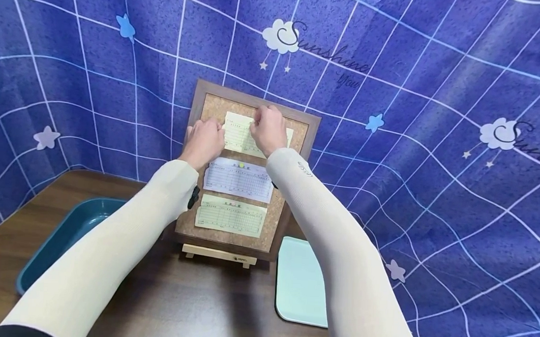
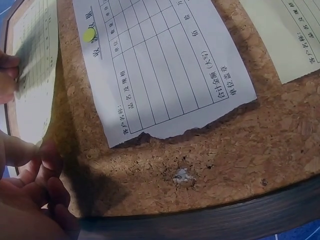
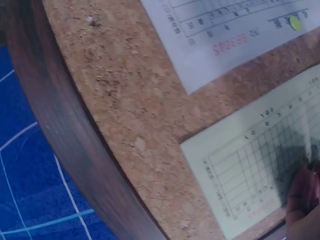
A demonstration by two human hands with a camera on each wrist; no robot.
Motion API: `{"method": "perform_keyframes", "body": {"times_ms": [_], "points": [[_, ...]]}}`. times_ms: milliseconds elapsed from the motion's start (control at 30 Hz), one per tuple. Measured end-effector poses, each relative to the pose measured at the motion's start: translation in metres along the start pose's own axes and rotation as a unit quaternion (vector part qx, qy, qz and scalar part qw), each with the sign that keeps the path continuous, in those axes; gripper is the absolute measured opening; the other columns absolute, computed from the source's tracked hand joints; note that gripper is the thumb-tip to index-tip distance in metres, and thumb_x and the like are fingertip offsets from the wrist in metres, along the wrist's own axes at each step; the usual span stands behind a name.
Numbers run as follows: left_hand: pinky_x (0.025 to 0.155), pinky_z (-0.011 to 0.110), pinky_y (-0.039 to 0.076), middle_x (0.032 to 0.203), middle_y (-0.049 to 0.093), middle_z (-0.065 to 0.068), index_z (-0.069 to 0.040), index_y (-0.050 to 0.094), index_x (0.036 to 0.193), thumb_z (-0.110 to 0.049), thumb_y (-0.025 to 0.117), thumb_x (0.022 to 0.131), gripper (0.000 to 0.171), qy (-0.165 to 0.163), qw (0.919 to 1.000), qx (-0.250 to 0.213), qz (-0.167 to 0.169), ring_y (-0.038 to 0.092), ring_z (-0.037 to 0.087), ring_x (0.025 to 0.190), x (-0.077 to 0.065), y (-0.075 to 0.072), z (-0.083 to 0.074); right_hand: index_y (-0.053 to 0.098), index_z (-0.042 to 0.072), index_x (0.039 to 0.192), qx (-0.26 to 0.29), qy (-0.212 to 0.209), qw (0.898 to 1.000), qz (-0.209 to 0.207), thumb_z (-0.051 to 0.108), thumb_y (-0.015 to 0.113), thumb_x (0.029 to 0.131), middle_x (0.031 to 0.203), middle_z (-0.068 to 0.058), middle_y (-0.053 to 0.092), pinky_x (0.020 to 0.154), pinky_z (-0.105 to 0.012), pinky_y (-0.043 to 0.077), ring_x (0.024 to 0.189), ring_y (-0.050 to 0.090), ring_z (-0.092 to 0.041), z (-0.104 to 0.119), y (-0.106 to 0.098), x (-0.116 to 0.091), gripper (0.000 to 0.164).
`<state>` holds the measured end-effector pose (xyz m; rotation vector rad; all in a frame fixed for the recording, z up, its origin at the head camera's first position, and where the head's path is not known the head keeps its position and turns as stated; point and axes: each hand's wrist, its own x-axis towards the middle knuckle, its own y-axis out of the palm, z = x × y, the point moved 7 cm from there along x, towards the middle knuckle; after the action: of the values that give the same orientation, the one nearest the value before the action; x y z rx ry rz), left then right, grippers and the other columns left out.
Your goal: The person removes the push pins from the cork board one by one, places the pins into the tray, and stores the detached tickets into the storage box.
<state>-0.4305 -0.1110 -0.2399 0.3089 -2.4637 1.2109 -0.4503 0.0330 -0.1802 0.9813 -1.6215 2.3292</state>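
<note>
My left hand [image 1: 206, 138] pinches the left edge of a pale yellow form slip [image 1: 237, 136] at the top of a framed cork board [image 1: 273, 224]. In the left wrist view that slip [image 2: 37, 65] bows away from the cork near the pinching fingers [image 2: 50, 157]. My right hand [image 1: 270, 130] is at the slip's upper middle, fingers bent and fingertips close together against the paper; I cannot tell whether they hold anything. Below hangs a white form slip [image 1: 239, 179] with a torn left edge and a yellow pin [image 2: 89, 35]. A pale green slip [image 1: 231, 217] hangs lowest.
The board leans on a small wooden easel [image 1: 219, 254] on a brown wooden table [image 1: 190, 296]. A teal tray [image 1: 40, 263] stands at the left, partly behind my left sleeve. A pale mint tray [image 1: 297, 292] lies at the right. Behind is a blue patterned curtain [image 1: 389, 159].
</note>
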Motion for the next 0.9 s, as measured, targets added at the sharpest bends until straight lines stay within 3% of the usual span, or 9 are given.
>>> {"method": "perform_keyframes", "body": {"times_ms": [467,900], "points": [[0.091,0.048,0.027,0.117,0.058,0.016,-0.002,0.059,0.100,-0.018,0.041,0.099,0.024,-0.002,1.0000,0.002,0.004,0.048,0.038,0.111,-0.0004,0.0011,0.0039,0.063,0.008,0.086,0.010,-0.038,0.998,-0.049,0.003,0.063,0.081,0.088,-0.002,0.056,0.082,-0.031,0.043,0.083,0.056,-0.017,-0.0027,0.0039,-0.0072,0.007],[0.090,0.048,0.027,0.114,0.061,0.018,0.000,0.060,0.107,-0.019,0.040,0.099,0.028,-0.004,1.0000,0.006,0.005,0.050,0.037,0.110,0.0013,0.0012,0.0034,0.066,0.006,0.088,0.032,-0.054,0.995,-0.071,0.002,0.063,0.081,0.088,-0.002,0.057,0.076,-0.023,0.044,0.080,0.056,-0.014,-0.0060,0.0010,-0.0097,0.009]]}}
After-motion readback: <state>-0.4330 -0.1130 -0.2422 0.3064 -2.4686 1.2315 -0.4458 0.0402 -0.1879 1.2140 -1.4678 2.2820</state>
